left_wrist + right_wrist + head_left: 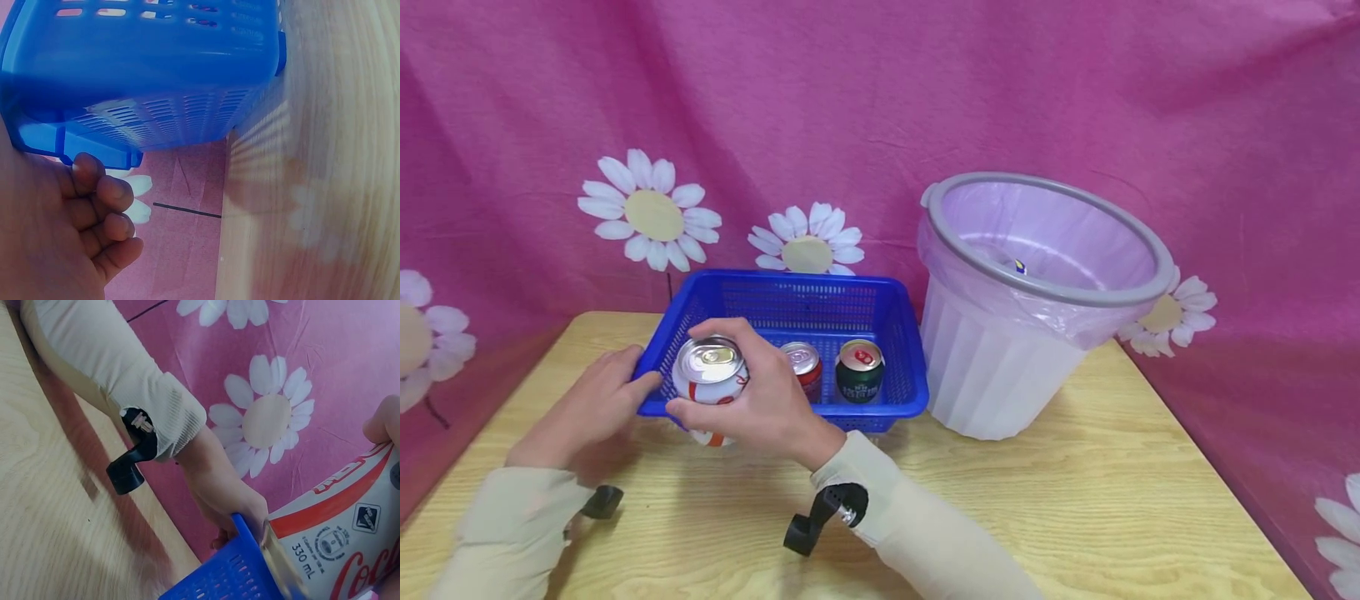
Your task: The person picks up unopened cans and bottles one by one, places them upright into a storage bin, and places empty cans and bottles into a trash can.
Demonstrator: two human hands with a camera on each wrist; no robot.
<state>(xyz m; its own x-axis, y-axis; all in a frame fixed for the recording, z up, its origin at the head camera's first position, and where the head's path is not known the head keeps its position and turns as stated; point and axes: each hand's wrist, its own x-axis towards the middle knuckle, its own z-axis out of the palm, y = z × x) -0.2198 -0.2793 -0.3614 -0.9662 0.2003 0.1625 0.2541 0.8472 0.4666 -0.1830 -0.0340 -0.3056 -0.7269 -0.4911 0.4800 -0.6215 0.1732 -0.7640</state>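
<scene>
A white Coca-Cola can (pixel 709 390) with red bands is gripped by my right hand (pixel 760 392), fingers and thumb around its sides. Held upright, it overlaps the front-left corner of the blue basket (pixel 901 333) in the head view; the right wrist view shows its printed side (pixel 331 537) close beside the basket. My left hand (pixel 598 400) holds the basket's left rim, thumb over the edge and fingers curled below it on the outside. Inside the basket stand a red can (pixel 805 367) with a silver top and a dark green can (pixel 860 372).
A white ribbed bin (pixel 992 358) with a grey rim and clear liner stands right of the basket; a small blue-and-yellow item (pixel 1020 267) shows inside it. Behind the wooden table (pixel 1075 500) hangs a pink cloth (pixel 850 100) with daisies.
</scene>
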